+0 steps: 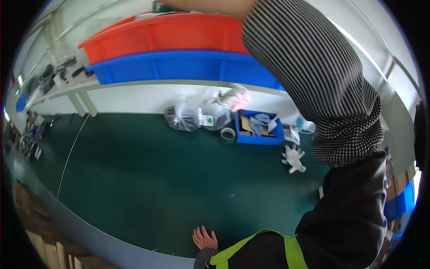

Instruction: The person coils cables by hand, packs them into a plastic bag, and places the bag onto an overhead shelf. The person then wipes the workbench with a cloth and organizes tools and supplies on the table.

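Note:
My left hand (205, 238) lies on the green tabletop (152, 179) near its front edge, with its fingers spread and nothing in it. My right arm is raised in a striped sleeve, reaching over a red bin (192, 33) on the shelf. Of my right hand (210, 5), only the part by the wrist shows along the top edge of the view; its fingers are cut off or hidden. Close to it, a small dark green item (159, 6) shows at the bin's far side. The red bin is stacked on a blue bin (188, 67).
Along the back of the table are plastic bags with dark contents (183, 116), a tape roll (227, 133) and a small blue bin (260, 140) of mixed pieces. White gloves (294, 159) lie at the right. Cables and small parts (33, 134) crowd the left end.

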`<state>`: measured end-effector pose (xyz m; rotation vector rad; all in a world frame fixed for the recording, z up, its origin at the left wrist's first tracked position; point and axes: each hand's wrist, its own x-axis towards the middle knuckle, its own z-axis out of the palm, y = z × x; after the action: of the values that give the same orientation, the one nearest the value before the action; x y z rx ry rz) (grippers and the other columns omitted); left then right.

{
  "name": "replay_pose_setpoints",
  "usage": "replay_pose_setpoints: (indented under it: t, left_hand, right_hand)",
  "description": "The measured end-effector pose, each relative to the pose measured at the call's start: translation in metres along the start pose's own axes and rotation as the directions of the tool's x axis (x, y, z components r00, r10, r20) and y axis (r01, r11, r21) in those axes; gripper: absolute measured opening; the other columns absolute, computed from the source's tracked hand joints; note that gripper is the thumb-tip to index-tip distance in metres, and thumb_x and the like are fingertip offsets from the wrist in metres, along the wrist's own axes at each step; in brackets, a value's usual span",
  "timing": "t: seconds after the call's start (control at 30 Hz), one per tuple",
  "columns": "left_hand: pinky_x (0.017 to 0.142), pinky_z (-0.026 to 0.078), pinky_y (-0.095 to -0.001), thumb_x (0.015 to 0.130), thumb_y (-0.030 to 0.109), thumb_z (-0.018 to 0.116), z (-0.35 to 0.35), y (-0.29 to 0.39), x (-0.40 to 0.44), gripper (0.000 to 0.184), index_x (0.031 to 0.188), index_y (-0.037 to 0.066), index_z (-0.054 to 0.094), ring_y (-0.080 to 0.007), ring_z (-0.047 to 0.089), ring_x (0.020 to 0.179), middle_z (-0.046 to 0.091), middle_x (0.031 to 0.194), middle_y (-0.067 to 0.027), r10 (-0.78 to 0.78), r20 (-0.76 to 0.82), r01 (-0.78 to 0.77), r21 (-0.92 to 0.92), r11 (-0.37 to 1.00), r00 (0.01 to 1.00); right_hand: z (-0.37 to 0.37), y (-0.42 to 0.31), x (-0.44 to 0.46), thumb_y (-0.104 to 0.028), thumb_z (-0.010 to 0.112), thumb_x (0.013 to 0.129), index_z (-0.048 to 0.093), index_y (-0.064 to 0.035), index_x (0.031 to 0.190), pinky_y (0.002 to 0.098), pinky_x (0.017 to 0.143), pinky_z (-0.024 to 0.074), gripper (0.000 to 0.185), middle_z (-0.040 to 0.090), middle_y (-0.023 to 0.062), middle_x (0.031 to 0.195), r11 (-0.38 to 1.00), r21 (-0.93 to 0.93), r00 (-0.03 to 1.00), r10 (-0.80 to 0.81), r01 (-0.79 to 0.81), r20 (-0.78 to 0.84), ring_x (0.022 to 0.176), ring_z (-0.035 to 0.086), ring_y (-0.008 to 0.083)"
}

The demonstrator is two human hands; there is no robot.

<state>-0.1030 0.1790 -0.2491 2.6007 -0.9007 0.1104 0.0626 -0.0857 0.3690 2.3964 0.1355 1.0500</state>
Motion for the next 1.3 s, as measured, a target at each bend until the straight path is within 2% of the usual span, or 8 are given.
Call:
replay_pose_setpoints:
  t: [0.13,0.3,0.4,0.47,0.7,1.1,1.2,1.3]
  left_hand:
    - [0.096,0.03,-0.0462,0.071,0.025,0.059,0.004,0.005,0.0,0.05,0.115,0.003,0.045,-0.0347,0.04,0.111,0.043,0.117,-0.0169,0.019,-0.092,-0.017,0.031,0.999,0.996]
    - [0.096,0.03,-0.0438,0.071,0.022,0.059,0.011,0.0,0.0,0.049,0.115,0.004,0.045,-0.0338,0.041,0.11,0.044,0.117,-0.0156,-0.016,-0.169,0.006,-0.058,0.998,0.986]
    - [0.095,0.031,-0.0449,0.074,0.021,0.058,-0.026,0.015,0.065,0.053,0.122,0.007,0.042,-0.0352,0.04,0.111,0.04,0.122,-0.0174,0.074,-0.348,-0.116,-0.104,0.988,0.935]
    - [0.098,0.029,-0.0465,0.079,0.02,0.054,-0.093,0.049,0.147,0.052,0.127,0.007,0.039,-0.0382,0.034,0.117,0.034,0.13,-0.0196,0.239,-0.534,-0.307,-0.04,0.951,0.811]
    - [0.1,0.024,-0.0493,0.083,0.022,0.053,-0.33,0.208,0.35,0.056,0.133,0.012,0.031,-0.0444,0.026,0.122,0.015,0.138,-0.0245,0.61,-0.704,-0.675,0.251,0.694,0.364]
    - [0.095,0.033,-0.0348,0.082,0.018,0.058,-0.312,0.245,0.311,0.039,0.116,0.004,0.047,-0.0281,0.04,0.11,0.039,0.12,-0.0164,0.59,-0.588,-0.77,-0.091,0.631,0.553]
    - [0.093,0.034,-0.0342,0.087,0.037,0.049,-0.294,0.273,0.204,0.051,0.123,0.003,0.04,-0.0249,0.044,0.107,0.044,0.119,-0.0158,0.692,0.237,-0.138,-0.887,0.44,0.681]
    - [0.094,0.035,-0.0384,0.089,0.044,0.041,-0.27,0.273,0.145,0.062,0.133,0.002,0.026,-0.0261,0.043,0.114,0.039,0.127,-0.0171,0.748,0.416,0.311,-0.905,0.289,0.517]
  right_hand:
    - [-0.005,-0.026,-0.127,-0.017,0.062,0.072,0.052,-0.006,0.067,0.0297,0.051,0.0414,0.016,0.047,0.0054,0.061,0.909,0.151,0.872,-0.31,0.389,-0.38,0.053,0.049,0.0215]
    - [0.06,-0.025,-0.259,-0.024,0.063,0.072,0.06,0.0006,0.079,0.0277,0.058,0.0453,0.026,0.061,0.0098,0.075,0.667,0.358,0.733,0.44,-0.654,0.518,0.062,0.056,0.0232]
    - [0.12,-0.002,-0.281,-0.032,0.066,0.07,0.058,-0.0011,0.1,0.0253,0.059,0.047,0.044,0.063,0.0063,0.078,0.516,0.507,0.652,0.748,-0.691,0.126,0.069,0.059,0.0182]
    - [0.137,0.005,-0.267,-0.036,0.069,0.067,0.053,-0.0017,0.109,0.0283,0.06,0.0492,0.056,0.063,0.0056,0.081,-0.147,0.632,0.462,0.56,-0.761,0.687,0.076,0.059,0.0154]
    - [0.143,-0.047,-0.261,-0.024,0.047,0.089,0.053,0.0043,0.092,0.027,0.056,0.0497,0.029,0.058,0.0128,0.073,-0.689,0.601,0.701,0.188,-0.405,0.688,0.059,0.057,0.0175]
    - [0.024,-0.08,-0.44,-0.015,0.053,0.084,0.053,-0.0022,0.102,0.0292,0.06,0.0476,0.022,0.057,0.012,0.081,-0.995,0.056,0.923,0.098,0.083,0.371,0.067,0.056,0.0193]
    - [0.013,-0.076,-0.448,-0.012,0.055,0.083,0.055,-0.0028,0.102,0.0289,0.062,0.0487,0.021,0.058,0.0106,0.083,-0.924,0.371,0.908,0.231,0.093,0.348,0.07,0.057,0.0181]
    - [-0.01,-0.075,-0.45,-0.01,0.055,0.082,0.056,-0.0024,0.101,0.0275,0.064,0.0492,0.02,0.059,0.0096,0.084,-0.871,0.476,0.85,0.338,0.12,0.404,0.072,0.058,0.0169]
